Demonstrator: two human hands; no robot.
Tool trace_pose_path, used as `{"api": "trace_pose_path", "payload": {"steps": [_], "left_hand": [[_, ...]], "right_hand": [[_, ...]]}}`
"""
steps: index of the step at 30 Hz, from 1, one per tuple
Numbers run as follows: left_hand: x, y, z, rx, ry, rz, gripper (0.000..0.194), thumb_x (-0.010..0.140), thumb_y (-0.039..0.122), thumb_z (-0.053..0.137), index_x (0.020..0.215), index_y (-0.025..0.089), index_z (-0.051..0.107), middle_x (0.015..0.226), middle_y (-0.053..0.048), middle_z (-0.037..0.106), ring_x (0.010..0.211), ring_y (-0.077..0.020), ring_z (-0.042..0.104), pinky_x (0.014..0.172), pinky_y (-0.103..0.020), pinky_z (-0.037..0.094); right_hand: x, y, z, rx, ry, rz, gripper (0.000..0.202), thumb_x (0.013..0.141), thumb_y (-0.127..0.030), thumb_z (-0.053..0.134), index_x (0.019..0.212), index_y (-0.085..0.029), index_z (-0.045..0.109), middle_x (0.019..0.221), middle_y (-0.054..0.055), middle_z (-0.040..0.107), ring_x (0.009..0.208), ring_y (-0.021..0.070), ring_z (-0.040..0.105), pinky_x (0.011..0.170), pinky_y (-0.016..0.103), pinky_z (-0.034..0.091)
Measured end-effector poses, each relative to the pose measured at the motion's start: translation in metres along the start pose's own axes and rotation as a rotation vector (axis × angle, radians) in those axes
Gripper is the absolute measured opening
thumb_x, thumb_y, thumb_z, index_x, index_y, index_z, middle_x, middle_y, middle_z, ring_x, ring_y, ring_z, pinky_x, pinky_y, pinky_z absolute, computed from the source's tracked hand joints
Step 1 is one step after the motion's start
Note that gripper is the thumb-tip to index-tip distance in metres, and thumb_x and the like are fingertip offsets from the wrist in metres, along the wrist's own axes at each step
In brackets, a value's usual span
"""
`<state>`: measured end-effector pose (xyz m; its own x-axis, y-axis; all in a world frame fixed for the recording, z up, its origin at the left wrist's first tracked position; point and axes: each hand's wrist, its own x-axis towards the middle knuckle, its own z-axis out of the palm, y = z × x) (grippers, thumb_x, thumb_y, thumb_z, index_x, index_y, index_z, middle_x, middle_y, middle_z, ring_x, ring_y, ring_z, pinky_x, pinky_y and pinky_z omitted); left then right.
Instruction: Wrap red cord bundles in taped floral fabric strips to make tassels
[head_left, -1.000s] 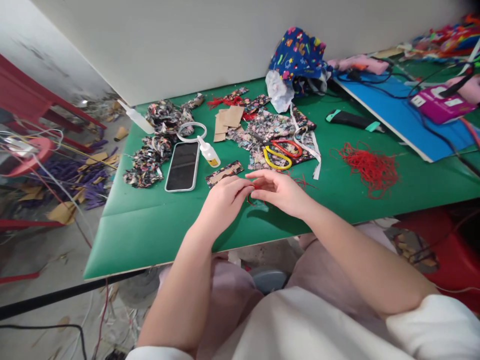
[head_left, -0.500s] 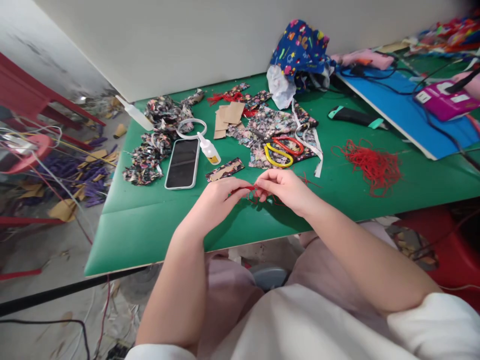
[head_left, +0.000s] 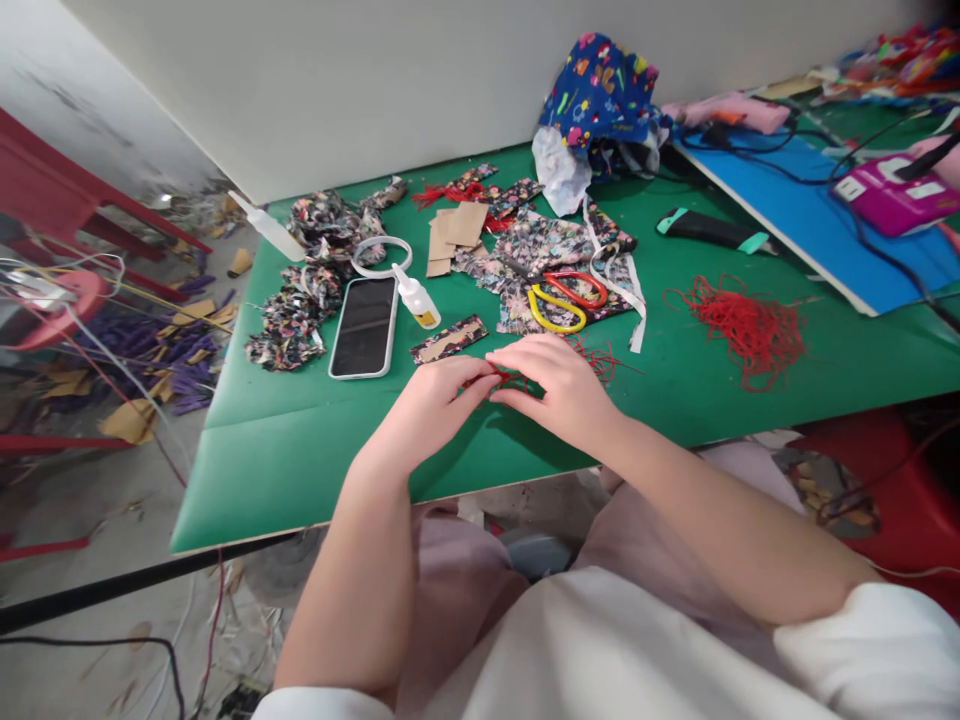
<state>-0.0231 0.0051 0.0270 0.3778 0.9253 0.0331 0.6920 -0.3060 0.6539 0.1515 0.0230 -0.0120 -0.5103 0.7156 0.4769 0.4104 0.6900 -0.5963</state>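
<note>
Red cords [head_left: 513, 379] run between my two hands, over the front part of the green table [head_left: 262, 450]. My left hand [head_left: 442, 400] pinches them between thumb and fingers. Thumb and fingers of my right hand [head_left: 555, 385] are apart around the cords, close to the left fingertips. More loose red strands [head_left: 600, 360] show just behind my right hand. A patterned strip with brown card [head_left: 450, 340] lies behind my left hand. Scissors with red and yellow handles [head_left: 556, 302] rest on floral fabric [head_left: 525, 240].
A phone [head_left: 364, 328], a small glue bottle [head_left: 417, 300], a white ring [head_left: 382, 257] and crumpled fabric [head_left: 289, 315] lie to the left. Brown card pieces [head_left: 457, 232] are behind. To the right are a red cord pile [head_left: 742, 330], a cutter [head_left: 709, 231] and a blue board [head_left: 787, 200].
My right hand has moved slightly left, over the cords by my left fingertips, and its thumb and fingers have spread apart. More red strands show behind it.
</note>
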Motion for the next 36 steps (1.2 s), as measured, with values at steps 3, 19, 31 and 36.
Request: {"api": "trace_pose_path", "payload": {"steps": [3, 19, 31, 36], "left_hand": [[0.0, 0.0, -0.001, 0.006, -0.002, -0.001, 0.025, 0.087, 0.031, 0.044, 0.081, 0.018, 0.065, 0.076, 0.0, 0.065, 0.071, -0.0141, 0.057, 0.068, -0.023, 0.043], [0.0, -0.001, 0.003, 0.014, 0.175, 0.012, 0.021, 0.083, 0.033, 0.052, 0.096, 0.02, 0.063, 0.096, -0.003, 0.064, 0.092, -0.017, 0.056, 0.079, -0.026, 0.044], [0.0, 0.011, 0.025, -0.269, 0.295, -0.217, 0.022, 0.079, 0.039, 0.057, 0.083, 0.019, 0.066, 0.075, 0.001, 0.067, 0.065, -0.0114, 0.057, 0.06, -0.022, 0.045], [0.002, 0.01, 0.029, -0.485, 0.325, -0.266, 0.02, 0.074, 0.035, 0.064, 0.083, 0.017, 0.066, 0.081, -0.001, 0.069, 0.074, -0.0145, 0.063, 0.069, -0.024, 0.05]], "right_hand": [[0.0, 0.0, 0.0, 0.01, 0.004, 0.035, 0.025, 0.083, -0.03, 0.054, 0.104, -0.02, 0.064, 0.097, 0.006, 0.068, 0.093, 0.0201, 0.057, 0.087, 0.038, 0.043], [0.01, 0.0, -0.012, 0.505, -0.105, 0.508, 0.014, 0.077, -0.031, 0.058, 0.076, -0.017, 0.064, 0.069, -0.001, 0.065, 0.058, 0.0099, 0.055, 0.055, 0.023, 0.043], [0.009, -0.003, -0.013, 0.404, 0.044, 0.434, 0.011, 0.083, -0.026, 0.052, 0.08, -0.018, 0.059, 0.076, -0.001, 0.064, 0.065, 0.0101, 0.056, 0.059, 0.023, 0.043], [0.006, -0.004, -0.013, 0.223, 0.077, 0.303, 0.011, 0.085, -0.026, 0.051, 0.081, -0.02, 0.059, 0.08, 0.001, 0.063, 0.075, 0.0128, 0.057, 0.07, 0.026, 0.043]]}}
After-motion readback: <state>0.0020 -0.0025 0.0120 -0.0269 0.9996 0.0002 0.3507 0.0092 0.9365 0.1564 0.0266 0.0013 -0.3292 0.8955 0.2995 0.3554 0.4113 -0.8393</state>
